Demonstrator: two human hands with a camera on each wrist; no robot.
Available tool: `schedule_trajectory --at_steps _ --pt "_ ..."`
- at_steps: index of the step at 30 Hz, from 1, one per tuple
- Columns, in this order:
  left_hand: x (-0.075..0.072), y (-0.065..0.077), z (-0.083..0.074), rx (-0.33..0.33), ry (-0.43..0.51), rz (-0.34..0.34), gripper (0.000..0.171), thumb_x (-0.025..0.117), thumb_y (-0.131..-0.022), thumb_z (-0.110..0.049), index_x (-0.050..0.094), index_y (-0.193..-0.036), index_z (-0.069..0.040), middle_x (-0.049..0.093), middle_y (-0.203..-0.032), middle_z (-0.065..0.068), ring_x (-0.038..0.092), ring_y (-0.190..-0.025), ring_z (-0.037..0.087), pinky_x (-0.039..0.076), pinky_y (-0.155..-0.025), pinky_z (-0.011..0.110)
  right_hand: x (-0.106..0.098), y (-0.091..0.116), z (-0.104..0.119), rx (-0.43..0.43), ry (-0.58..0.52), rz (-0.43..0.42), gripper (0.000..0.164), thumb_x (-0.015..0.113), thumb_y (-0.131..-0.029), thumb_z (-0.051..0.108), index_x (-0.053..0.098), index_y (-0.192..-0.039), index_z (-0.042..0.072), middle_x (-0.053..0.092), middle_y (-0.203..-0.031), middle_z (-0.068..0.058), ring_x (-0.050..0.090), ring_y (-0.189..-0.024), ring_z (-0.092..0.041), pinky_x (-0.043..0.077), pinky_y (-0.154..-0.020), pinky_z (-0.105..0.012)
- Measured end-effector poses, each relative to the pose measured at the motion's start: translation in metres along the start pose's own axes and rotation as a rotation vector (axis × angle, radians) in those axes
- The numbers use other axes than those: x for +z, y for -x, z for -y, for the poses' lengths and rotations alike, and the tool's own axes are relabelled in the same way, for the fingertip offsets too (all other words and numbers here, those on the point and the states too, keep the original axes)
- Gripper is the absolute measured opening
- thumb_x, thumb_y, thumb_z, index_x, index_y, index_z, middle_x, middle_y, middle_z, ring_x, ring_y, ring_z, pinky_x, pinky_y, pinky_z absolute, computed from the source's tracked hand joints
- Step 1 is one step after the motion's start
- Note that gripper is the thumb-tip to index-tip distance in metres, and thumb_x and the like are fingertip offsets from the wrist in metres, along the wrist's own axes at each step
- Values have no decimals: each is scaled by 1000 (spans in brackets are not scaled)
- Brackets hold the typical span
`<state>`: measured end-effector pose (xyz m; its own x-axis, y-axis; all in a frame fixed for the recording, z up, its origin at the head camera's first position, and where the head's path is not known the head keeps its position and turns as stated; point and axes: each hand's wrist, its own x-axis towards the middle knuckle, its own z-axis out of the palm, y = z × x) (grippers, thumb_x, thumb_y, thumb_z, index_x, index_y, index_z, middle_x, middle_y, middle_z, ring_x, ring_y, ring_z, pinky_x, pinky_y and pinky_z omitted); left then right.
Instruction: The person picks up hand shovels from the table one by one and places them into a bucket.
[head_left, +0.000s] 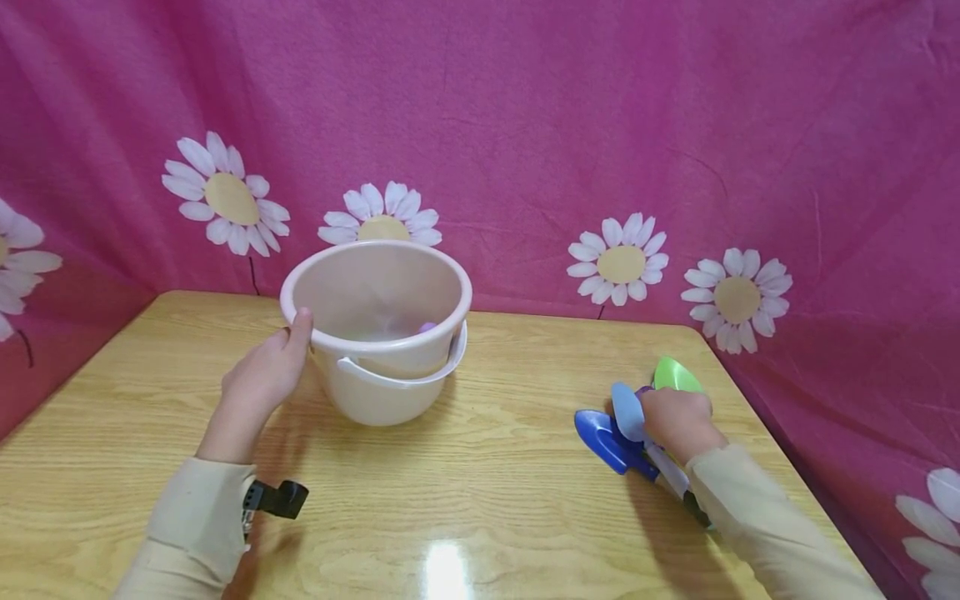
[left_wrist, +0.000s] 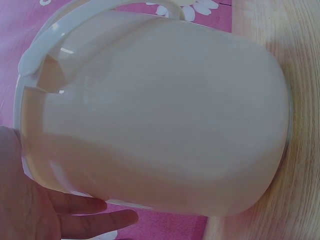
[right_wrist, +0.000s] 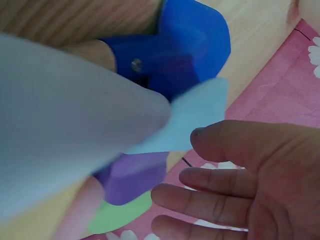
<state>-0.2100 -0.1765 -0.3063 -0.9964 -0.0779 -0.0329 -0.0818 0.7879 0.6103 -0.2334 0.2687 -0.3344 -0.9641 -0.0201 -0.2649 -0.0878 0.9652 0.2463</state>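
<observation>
A cream bucket [head_left: 378, 404] stands on the table, its handle hanging down the front. My left hand [head_left: 262, 372] holds its rim at the left, thumb over the edge and fingers along the outside wall. Over a pile of toy garden tools at the right is my right hand [head_left: 678, 421]. The pile has a dark blue trowel [head_left: 602, 439], a light blue blade [head_left: 628, 412], a green blade [head_left: 675, 375] and a purple blade [right_wrist: 135, 177]. In the right wrist view the fingers are loosely extended, the thumb beside the light blue blade. A pale, blurred tool [right_wrist: 75, 120] fills the foreground.
Inside the bucket a small purple thing [head_left: 427, 327] shows at the right. The wooden table [head_left: 480, 492] meets a pink daisy-print cloth [head_left: 510, 125] at its back and sides. A black wrist camera mount [head_left: 277, 498] sticks out from the left sleeve.
</observation>
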Motion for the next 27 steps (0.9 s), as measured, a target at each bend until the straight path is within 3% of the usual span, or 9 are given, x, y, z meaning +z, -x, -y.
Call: schedule_trajectory --at_steps 4,12,22,27 --pt "0 0 1 -2 0 5 86 -3 -87 -60 33 -134 3 43 -124 28 44 -105 43 38 -72 53 7 2 -2 1 -18 11 9 57 -85 11 60 -81 3 52 -63 -6 48 -58 -22 46 -54 -40" --pt "1 1 2 -1 8 3 87 -3 -87 -61 31 -135 3 41 -127 28 42 -109 44 36 -75 56 17 5 -4 -18 -43 -54 11 55 -84 7 59 -75 2 51 -60 -6 47 -54 -20 46 -52 -41" --pt "2 1 3 7 14 -3 86 -3 -87 -60 29 -136 3 40 -127 29 42 -108 46 36 -74 56 25 1 -1 -40 -114 1 7 58 -80 12 59 -81 5 51 -64 -5 47 -60 -21 40 -58 -38" --pt "2 1 2 14 13 -11 86 -3 -88 -60 36 -131 3 46 -120 27 45 -103 43 37 -72 54 30 -2 -2 -47 -119 -30 5 57 -79 9 58 -79 4 51 -65 -6 47 -59 -21 40 -54 -36"
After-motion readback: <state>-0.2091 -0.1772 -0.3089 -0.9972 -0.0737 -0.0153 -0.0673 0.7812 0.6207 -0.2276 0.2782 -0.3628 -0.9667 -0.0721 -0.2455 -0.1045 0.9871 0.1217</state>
